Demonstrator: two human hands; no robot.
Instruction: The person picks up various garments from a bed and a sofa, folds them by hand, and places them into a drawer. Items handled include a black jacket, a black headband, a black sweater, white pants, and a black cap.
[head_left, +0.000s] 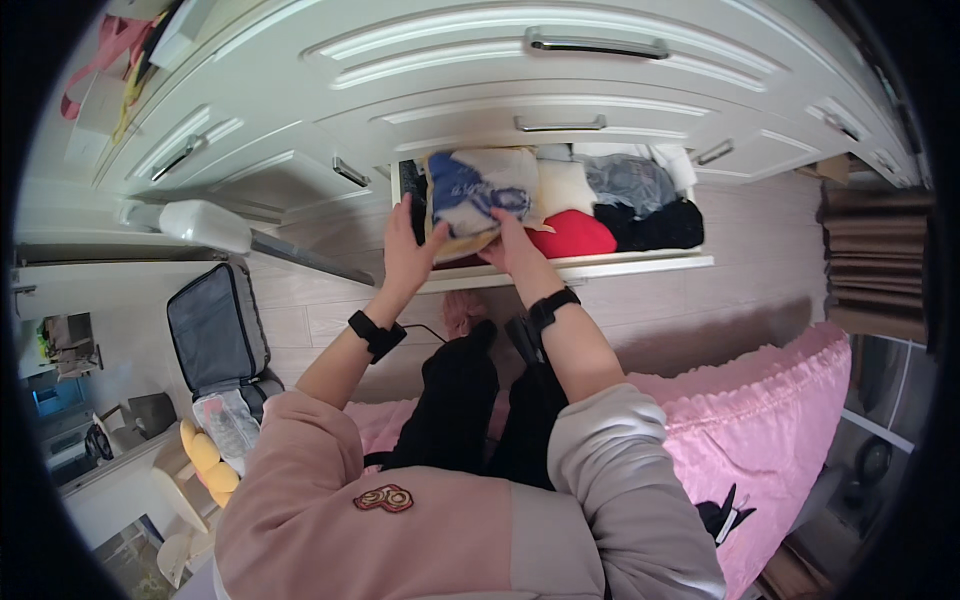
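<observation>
A pulled-out white drawer (645, 260) holds folded cloths and clothes. Over its left part lies a blue, white and yellow folded item (480, 196), perhaps a bag or a garment. My right hand (512, 244) grips its lower right edge, thumb on top and fingers partly hidden beneath. At its lower left edge is my left hand (411, 247), fingers apart; whether it presses on the item is unclear. Right of the item are a cream cloth (564, 187), a red cloth (574, 234), a grey item in clear plastic (630, 184) and a black garment (652, 225).
White cabinet fronts with metal handles (596, 45) rise beyond the drawer. An open grey suitcase (206, 330) stands at left, near a white and grey upright appliance (206, 225). Pink bedding (757, 420) lies behind at right; a brown curtain (874, 262) hangs at far right.
</observation>
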